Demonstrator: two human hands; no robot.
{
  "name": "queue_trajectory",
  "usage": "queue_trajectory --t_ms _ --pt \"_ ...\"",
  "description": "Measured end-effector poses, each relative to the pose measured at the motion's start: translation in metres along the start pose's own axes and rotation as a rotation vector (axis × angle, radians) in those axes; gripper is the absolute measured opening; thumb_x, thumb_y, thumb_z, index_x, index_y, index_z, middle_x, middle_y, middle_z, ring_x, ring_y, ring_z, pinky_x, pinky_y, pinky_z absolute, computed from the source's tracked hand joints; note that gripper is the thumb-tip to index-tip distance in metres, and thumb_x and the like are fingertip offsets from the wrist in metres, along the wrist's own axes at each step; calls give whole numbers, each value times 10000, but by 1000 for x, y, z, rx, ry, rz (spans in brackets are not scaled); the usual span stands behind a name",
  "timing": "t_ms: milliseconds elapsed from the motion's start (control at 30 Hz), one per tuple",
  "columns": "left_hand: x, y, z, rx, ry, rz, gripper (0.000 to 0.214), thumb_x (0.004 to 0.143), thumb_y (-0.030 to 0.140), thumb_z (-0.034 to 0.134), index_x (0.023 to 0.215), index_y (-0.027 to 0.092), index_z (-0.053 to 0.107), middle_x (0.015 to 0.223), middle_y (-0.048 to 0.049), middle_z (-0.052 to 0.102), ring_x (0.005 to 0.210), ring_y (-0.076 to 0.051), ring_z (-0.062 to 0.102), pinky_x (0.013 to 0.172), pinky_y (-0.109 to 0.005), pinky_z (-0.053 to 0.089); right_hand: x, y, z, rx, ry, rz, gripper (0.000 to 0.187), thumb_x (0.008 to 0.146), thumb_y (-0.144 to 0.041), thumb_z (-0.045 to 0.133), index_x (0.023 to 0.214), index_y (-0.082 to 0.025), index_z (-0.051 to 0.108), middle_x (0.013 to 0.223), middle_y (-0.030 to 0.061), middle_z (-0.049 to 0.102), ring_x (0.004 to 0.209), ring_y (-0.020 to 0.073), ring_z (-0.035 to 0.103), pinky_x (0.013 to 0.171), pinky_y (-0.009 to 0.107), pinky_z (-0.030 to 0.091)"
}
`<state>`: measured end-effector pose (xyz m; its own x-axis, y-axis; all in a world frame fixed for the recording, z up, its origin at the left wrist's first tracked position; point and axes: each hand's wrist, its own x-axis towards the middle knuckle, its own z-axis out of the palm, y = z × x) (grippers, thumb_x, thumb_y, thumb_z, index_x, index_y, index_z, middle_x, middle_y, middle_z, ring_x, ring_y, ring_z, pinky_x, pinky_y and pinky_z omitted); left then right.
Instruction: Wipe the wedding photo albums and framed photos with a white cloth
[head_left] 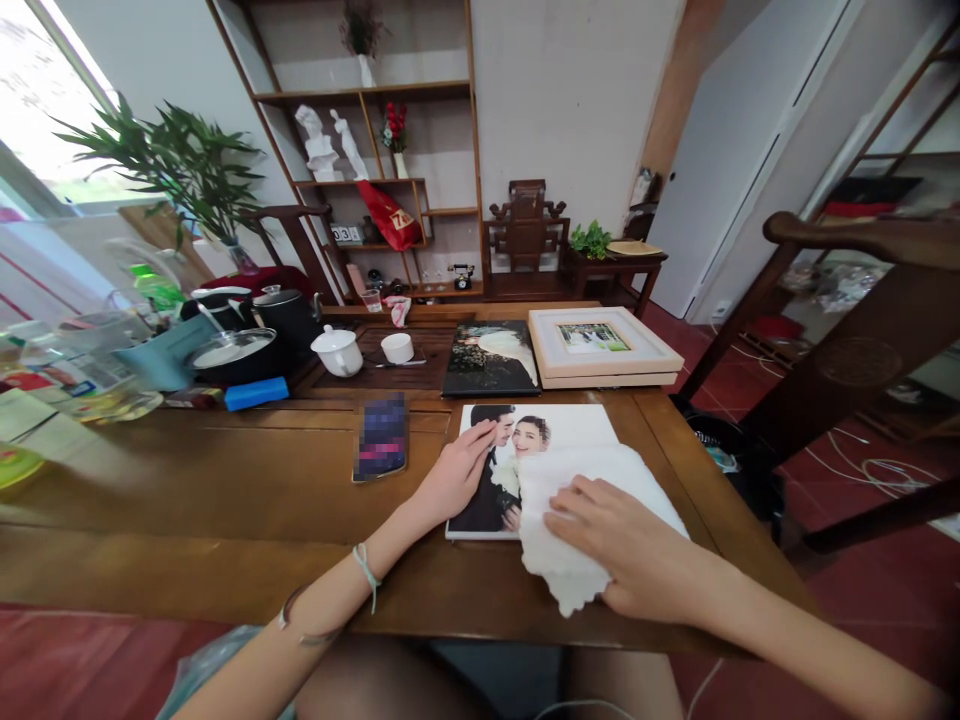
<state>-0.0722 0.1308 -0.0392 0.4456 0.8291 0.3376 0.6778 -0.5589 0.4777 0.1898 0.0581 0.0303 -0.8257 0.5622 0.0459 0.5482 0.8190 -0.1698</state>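
A photo album (480,512) with a picture of two people on its cover lies near the table's front edge. My left hand (459,468) rests on its left part, fingers stretched out and holding nothing. Over the album's right side spreads a white cloth (637,485) with a ragged edge, covering part of the picture. My right hand (611,530) presses on this cloth with bent fingers, gripping it against the cover; the thumb is mostly hidden. Left of the album lies a phone (380,437), its screen blurred out.
Behind the album are a dark photo book (491,358) and a pale framed picture (606,347). A lidded white cup (337,352), a small white bowl (397,347), a blue block (256,393) and a black kettle (286,315) stand at the left. A wooden chair (847,370) is at right.
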Motion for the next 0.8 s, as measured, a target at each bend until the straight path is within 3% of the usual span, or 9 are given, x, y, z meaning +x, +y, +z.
queue_trajectory --t_ms 133,233,333,467,667,733,800 --pt "0 -2 1 8 -8 -5 420 986 204 316 1365 155 491 1463 -119 452 1371 -225 406 1138 -452 356 28 43 8 53 131 8 553 612 -77 592 1161 -152 583 1150 128 588 1038 281 472 869 415 412" --pt "0 -3 2 7 -1 8 417 987 205 317 1364 170 492 1464 -111 453 1371 -221 408 1140 -450 352 53 75 11 -2 221 73 459 690 -120 599 1149 -129 586 1124 140 591 1043 286 460 888 424 405" --pt "0 -3 2 9 -2 5 415 990 206 315 1365 170 491 1462 -115 455 1368 -222 413 1137 -448 357 70 82 10 -71 223 169 351 767 -201 602 1111 -131 592 1093 138 591 1013 285 459 896 433 396" --pt "0 -1 0 3 -2 4 409 988 206 326 1358 172 497 1459 -110 460 1367 -219 415 1137 -442 359 67 43 13 -190 112 234 387 730 -137 581 1116 -110 584 1110 159 582 1004 302 458 856 430 404" --pt "0 1 -4 -26 -16 -8 426 972 180 336 1367 170 495 1466 -113 453 1372 -227 407 1142 -445 353 35 -39 26 -203 6 7 634 678 -311 680 1244 -81 515 1261 209 526 1106 353 435 964 476 351" --pt "0 1 -5 -48 -24 -6 432 963 180 358 1373 169 493 1473 -121 441 1378 -240 397 1137 -454 359 32 -47 26 -174 -5 -34 668 671 -368 690 1249 -83 510 1263 203 529 1103 352 439 962 479 354" --pt "0 1 -5 -59 -30 -6 443 948 166 372 1374 162 495 1475 -129 436 1377 -251 398 1133 -464 363 36 -40 22 -138 -18 -8 583 689 -343 670 1209 -115 537 1213 170 563 1061 327 462 912 454 388"
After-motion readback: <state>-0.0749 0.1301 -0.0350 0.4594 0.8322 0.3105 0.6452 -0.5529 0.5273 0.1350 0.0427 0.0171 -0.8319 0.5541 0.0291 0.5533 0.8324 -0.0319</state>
